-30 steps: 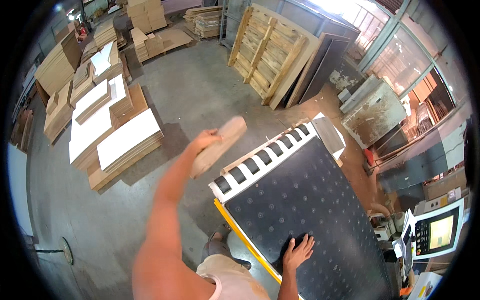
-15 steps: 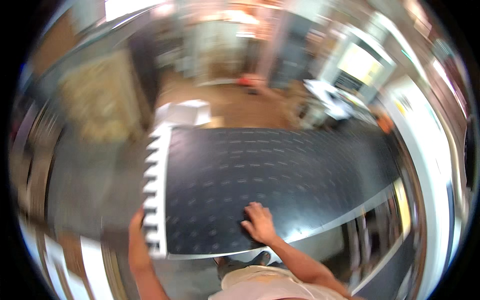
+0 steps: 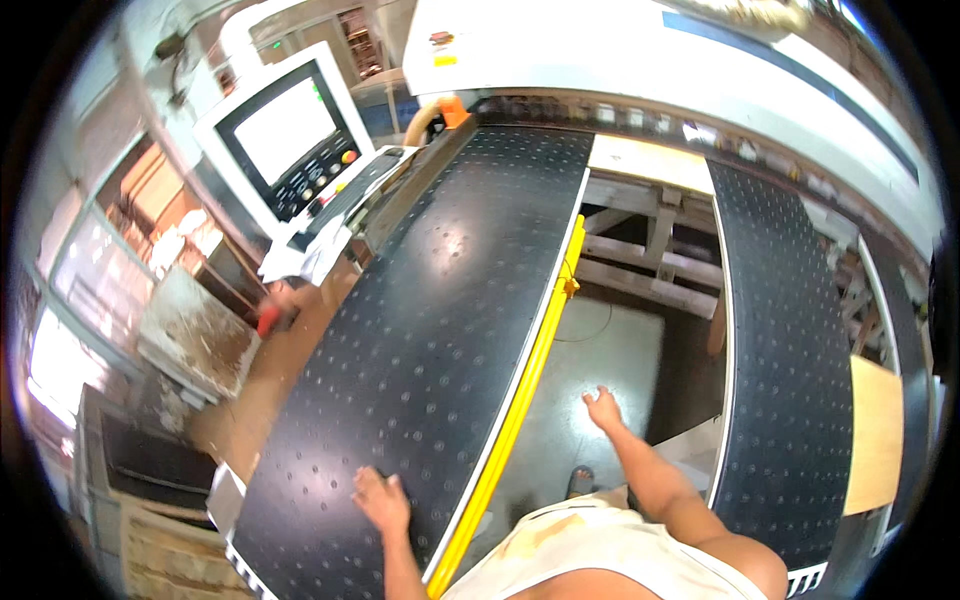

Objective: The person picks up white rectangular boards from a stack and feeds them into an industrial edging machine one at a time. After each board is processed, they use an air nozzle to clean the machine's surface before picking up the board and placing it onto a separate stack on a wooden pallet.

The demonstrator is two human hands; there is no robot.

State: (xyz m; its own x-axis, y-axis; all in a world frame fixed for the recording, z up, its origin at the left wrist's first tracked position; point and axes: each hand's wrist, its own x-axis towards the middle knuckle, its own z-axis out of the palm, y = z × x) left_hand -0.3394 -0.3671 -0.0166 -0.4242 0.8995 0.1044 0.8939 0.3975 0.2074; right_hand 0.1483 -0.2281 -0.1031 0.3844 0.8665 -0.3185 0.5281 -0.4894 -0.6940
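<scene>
My left hand [image 3: 382, 500] lies with its fingers apart on the near part of a long black table [image 3: 410, 350] dotted with small round fittings. Nothing is in that hand. To its right, a yellow bar [image 3: 510, 430] runs along the table's white edge. My right hand [image 3: 602, 409] hangs over the gap between this table and a second black table [image 3: 775, 360] on the right. It holds nothing and its fingers are partly spread; it touches neither table.
A control console [image 3: 290, 140] with a screen, buttons and a keyboard [image 3: 360, 190] stands at the far left. Along the back runs a large white machine beam [image 3: 560, 60]. Wooden panels [image 3: 650, 162] sit at the back and at the right [image 3: 875, 435]. Grey floor [image 3: 620, 345] shows in the gap.
My view has swung to the right, bringing the console, yellow bar and second table into clear sight. My left hand has moved from the toothed table end onto the tabletop; my right hand has left it.
</scene>
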